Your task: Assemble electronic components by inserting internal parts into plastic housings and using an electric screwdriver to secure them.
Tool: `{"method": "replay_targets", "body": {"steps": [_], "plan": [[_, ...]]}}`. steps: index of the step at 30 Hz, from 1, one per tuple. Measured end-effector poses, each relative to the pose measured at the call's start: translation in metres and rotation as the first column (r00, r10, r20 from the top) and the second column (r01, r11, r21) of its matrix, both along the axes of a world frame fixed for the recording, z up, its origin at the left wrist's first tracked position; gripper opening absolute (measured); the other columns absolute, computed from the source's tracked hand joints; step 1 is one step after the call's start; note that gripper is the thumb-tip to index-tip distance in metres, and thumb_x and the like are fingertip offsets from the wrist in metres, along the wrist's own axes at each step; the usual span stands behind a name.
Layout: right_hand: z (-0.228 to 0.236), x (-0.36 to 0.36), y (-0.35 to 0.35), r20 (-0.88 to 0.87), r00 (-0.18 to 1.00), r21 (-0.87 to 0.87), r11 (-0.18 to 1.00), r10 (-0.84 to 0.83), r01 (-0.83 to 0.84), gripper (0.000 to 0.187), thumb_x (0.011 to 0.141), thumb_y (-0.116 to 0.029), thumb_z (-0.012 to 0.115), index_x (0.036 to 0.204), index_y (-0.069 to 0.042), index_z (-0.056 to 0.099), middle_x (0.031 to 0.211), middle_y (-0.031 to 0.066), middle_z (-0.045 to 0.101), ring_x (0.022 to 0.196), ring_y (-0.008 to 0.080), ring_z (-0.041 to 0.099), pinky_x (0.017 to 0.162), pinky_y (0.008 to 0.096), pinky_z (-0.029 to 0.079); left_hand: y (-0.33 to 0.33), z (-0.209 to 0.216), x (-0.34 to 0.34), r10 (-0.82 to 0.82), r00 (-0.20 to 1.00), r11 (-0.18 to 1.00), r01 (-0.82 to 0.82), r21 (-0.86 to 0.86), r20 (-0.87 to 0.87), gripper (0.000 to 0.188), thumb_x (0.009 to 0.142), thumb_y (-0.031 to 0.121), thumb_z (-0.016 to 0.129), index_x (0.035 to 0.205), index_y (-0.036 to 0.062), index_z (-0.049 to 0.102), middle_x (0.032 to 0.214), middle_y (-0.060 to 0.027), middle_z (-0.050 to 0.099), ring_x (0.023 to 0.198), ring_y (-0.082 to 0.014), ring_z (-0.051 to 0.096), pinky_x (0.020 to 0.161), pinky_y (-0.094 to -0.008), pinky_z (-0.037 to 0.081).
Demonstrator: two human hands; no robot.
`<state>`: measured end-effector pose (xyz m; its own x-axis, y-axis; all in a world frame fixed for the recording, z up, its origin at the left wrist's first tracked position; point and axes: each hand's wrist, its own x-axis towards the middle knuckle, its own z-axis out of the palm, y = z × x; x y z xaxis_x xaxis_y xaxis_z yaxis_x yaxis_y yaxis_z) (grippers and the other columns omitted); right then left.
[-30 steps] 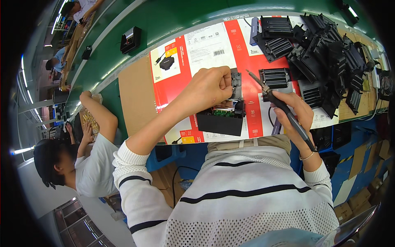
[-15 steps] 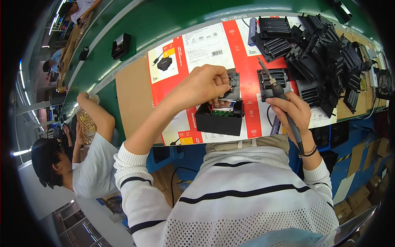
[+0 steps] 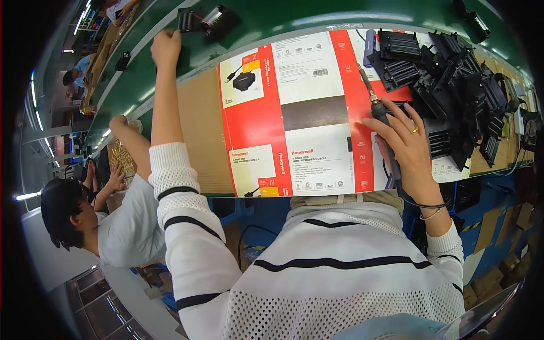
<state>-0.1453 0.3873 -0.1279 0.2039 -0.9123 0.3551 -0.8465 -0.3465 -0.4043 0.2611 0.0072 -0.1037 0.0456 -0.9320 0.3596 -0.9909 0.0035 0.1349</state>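
Observation:
My right hand (image 3: 403,139) holds a soldering iron (image 3: 375,102) over the printed cardboard, its tip pointing away from me and its cord trailing along the wrist. Past the cardboard, over the green surface, my left hand (image 3: 165,50) is stretched out with its fingers curled together; anything inside them is hidden. Close to those fingertips lies a flat black piece (image 3: 188,20). It sits beside an open black box (image 3: 222,24) with a shiny part inside. I cannot tell whether the hand touches the piece. Partly under my right hand, a black slotted part is mostly covered.
Several black slotted holders (image 3: 453,79) are heaped at the right. Red-and-white printed cardboard (image 3: 249,133) lies before me on brown cardboard (image 3: 198,113). At the left, a co-worker (image 3: 124,232) reaches toward a pile of small gold-coloured parts (image 3: 122,156). A cable (image 3: 527,119) lies coiled far right.
My left hand has swung from the black box in front of me to the far left. That box has gone from the cardboard. My right hand keeps the iron, its fingers now more spread.

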Motion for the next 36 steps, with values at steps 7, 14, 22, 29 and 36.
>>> {"method": "replay_targets", "body": {"steps": [7, 14, 22, 29, 36], "plan": [[-0.004, 0.015, -0.006, 0.006, 0.998, 0.128, 0.99, 0.064, -0.064, 0.046, 0.083, -0.01, 0.07, 0.128, -0.016, 0.063, 0.128, 0.0036, 0.065, 0.131, 0.0263, 0.052, 0.115, 0.046, 0.032, 0.011, -0.038, 0.062, 0.222, 0.974, 0.964, -0.227, 0.138, 0.049, 0.037, 0.088, 0.041, 0.062, 0.101, 0.0078, 0.073, 0.106, -0.0112, 0.074, 0.095, -0.0389, 0.068, 0.081, -0.0464, 0.052], [-0.009, 0.021, -0.022, -0.036, 0.994, 0.072, 0.992, 0.103, -0.1, 0.048, 0.086, -0.015, 0.068, 0.133, -0.018, 0.061, 0.123, 0.0047, 0.064, 0.129, 0.0238, 0.052, 0.114, 0.0453, 0.031, 0.043, -0.036, 0.038, -0.065, 0.992, 0.992, 0.076, 0.102, -0.107, 0.031, 0.088, 0.036, 0.062, 0.106, 0.0123, 0.07, 0.108, -0.0074, 0.073, 0.097, -0.0354, 0.068, 0.082, -0.0503, 0.048], [-0.01, 0.022, -0.013, 0.046, 0.993, 0.053, 0.992, 0.11, -0.112, 0.054, 0.08, -0.016, 0.075, 0.132, -0.017, 0.061, 0.131, 0.0019, 0.064, 0.126, 0.0224, 0.054, 0.111, 0.042, 0.032, 0.037, -0.052, 0.064, 0.197, 0.98, 0.979, -0.197, 0.045, 0.012, 0.033, 0.089, 0.029, 0.064, 0.115, 0.0094, 0.065, 0.101, -0.0063, 0.073, 0.095, -0.0286, 0.068, 0.085, -0.0504, 0.046], [-0.017, 0.018, -0.018, 0.078, 0.992, 0.058, 0.993, 0.103, -0.107, 0.056, 0.081, -0.022, 0.076, 0.134, -0.018, 0.06, 0.126, 0.0036, 0.065, 0.126, 0.0224, 0.054, 0.109, 0.0411, 0.033, 0.139, 0.002, -0.04, -0.148, 0.892, 0.963, 0.229, 0.144, -0.427, 0.018, 0.086, 0.008, 0.067, 0.103, 0.0051, 0.07, 0.09, -0.006, 0.07, 0.071, -0.0134, 0.062, 0.063, -0.0268, 0.05], [-0.012, 0.028, -0.027, 0.048, 0.994, 0.069, 0.993, 0.097, -0.1, 0.054, 0.082, -0.019, 0.076, 0.133, -0.018, 0.061, 0.129, 0.0046, 0.064, 0.126, 0.0245, 0.054, 0.109, 0.0415, 0.033, 0.261, 0.025, -0.136, -0.313, 0.658, 0.75, 0.614, 0.247, -0.685, 0.022, 0.089, 0.004, 0.066, 0.111, 0.0006, 0.068, 0.093, -0.0069, 0.069, 0.064, -0.01, 0.056, 0.063, -0.0228, 0.046]]}}
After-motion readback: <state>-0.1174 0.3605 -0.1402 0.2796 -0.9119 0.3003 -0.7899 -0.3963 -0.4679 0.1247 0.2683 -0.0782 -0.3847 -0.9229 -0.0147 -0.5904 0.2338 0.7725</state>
